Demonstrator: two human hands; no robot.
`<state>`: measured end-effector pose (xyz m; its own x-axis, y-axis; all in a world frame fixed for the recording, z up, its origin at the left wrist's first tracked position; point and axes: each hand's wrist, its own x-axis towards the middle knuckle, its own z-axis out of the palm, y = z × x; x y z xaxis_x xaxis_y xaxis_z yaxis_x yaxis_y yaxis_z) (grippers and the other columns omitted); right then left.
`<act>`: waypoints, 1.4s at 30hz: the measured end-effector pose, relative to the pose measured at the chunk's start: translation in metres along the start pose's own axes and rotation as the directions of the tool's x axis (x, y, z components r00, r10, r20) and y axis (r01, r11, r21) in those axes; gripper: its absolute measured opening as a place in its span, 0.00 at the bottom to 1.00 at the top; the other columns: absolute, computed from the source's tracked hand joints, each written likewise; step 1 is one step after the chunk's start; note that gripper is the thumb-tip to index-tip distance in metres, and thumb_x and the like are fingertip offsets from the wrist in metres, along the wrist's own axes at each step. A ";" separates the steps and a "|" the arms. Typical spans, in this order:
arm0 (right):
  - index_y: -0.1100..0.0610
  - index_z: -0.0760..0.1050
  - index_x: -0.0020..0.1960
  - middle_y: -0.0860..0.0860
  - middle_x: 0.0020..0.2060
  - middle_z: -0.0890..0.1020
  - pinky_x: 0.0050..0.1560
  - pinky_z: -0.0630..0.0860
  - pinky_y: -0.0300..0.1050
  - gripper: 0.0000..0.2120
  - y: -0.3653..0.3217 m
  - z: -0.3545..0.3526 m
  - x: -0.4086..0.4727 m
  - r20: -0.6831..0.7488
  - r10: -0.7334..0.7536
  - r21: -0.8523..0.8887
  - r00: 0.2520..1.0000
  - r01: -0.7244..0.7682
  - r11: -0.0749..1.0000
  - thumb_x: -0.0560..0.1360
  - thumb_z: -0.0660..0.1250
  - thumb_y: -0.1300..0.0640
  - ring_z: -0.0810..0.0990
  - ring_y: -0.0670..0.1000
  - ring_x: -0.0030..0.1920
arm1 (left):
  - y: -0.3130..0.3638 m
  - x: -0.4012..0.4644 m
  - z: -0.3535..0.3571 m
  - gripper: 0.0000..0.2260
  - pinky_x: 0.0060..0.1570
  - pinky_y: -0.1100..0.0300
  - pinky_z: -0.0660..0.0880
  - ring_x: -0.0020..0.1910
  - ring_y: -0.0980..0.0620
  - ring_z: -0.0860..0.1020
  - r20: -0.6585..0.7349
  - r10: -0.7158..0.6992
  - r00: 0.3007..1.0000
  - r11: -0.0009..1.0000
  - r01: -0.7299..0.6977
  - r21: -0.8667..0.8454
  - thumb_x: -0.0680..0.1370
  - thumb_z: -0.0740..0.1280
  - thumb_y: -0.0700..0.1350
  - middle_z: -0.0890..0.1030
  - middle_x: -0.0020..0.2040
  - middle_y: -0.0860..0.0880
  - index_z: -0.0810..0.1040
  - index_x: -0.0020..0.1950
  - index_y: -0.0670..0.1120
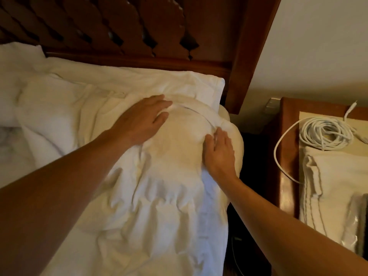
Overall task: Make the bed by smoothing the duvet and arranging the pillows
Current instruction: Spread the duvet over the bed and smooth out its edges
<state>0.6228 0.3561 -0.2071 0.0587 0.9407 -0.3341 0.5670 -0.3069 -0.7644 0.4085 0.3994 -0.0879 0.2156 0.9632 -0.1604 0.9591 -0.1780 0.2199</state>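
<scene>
White cotton covers everything that matters: the duvet (159,196) lies rumpled over the bed, its top edge heaped into a rounded mound just short of the headboard (123,26). A pillow (179,84) lies flat between that mound and the headboard, its long axis running along the headboard's lower rail, and a second pillow (18,56) sits further along the rail, touching it.

Both hands rest on the mound with fingers straight and spread, holding nothing. The left hand (143,120) presses the mound's side away from the bed edge, its fingertips reaching the folded hem that curves across the top. The right hand (219,150) lies flat on the side nearest the bed edge, fingers pointing toward the headboard.

The relation that counts is that the wrinkled length of the duvet runs away from the headboard, back toward the person, so the bunched fabric lies behind both palms, not ahead of them. Smoothing probably calls for drawing the cloth toward the foot or sweeping outward from the mound. The right hand is nearer the overhanging edge, and the left is nearer the pillow.

Beyond the bed, beside the headboard's post, a nightstand (286,136) carries a coiled white cable (326,134) and a folded cloth (334,186).
</scene>
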 end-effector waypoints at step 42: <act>0.46 0.43 0.81 0.48 0.81 0.46 0.78 0.36 0.54 0.30 -0.209 0.135 -0.010 0.228 -0.565 -0.387 0.793 0.607 0.694 0.82 0.44 0.38 0.39 0.48 0.80 | -0.311 -0.093 -0.147 0.53 0.69 0.51 0.67 0.70 0.52 0.67 0.240 -0.385 0.891 0.879 0.433 -0.200 0.53 0.75 0.73 0.66 0.74 0.58 0.61 0.75 0.63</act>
<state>0.3931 0.3911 -0.1181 -0.4614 0.8862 0.0416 0.7475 0.4136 -0.5198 0.0628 0.3952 0.0001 -0.1331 0.8789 -0.4580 0.8997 0.3010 0.3160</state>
